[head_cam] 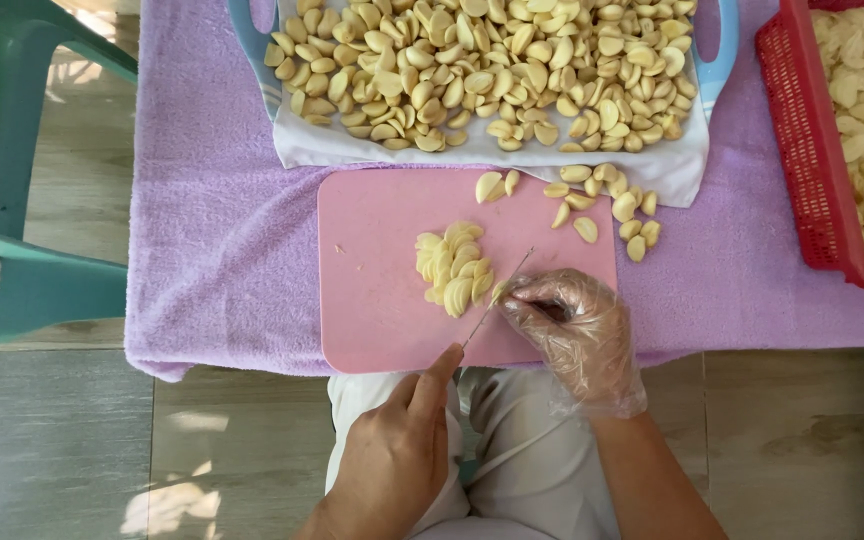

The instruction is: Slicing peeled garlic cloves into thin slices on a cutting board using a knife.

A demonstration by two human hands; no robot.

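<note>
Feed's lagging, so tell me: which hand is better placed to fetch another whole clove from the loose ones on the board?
Probably the right hand: gloved, nearest the whole cloves. The left hand holds the knife.

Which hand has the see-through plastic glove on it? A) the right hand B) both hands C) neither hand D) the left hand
A: the right hand wears a clear plastic glove and pinches a garlic clove on the pink cutting board, while the left hand is bare and holds the knife.

A home food-prep spot set low over a tiled floor (62, 440). A purple towel (222, 250) carries a pink cutting board (382, 320), with a green plastic chair (22, 270) beside its left edge.
</note>
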